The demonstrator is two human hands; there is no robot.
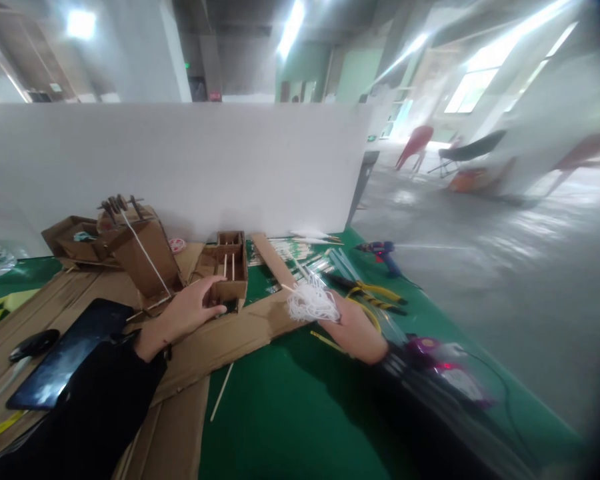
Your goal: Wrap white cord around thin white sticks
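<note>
My left hand (193, 305) is at the near left corner of a small cardboard box (233, 290) with compartments, its fingers over the wall and its thumb lower at the front. Two thin wooden sticks (229, 267) cross that box. A loose bundle of white string (313, 298) is in my right hand (354, 328), raised over the cardboard strips (240, 330); part of the fingers is hidden behind it. A taller cardboard structure (143, 250) with a string down its front stands left of the box.
Pliers with yellow-black handles (380, 297), a drill (383, 253) and a purple device with a red light (447, 370) lie on the green table (275, 413). A dark tablet (73, 350) and a black mouse-like object (35, 345) are at left. Behind stands a white partition (260, 167).
</note>
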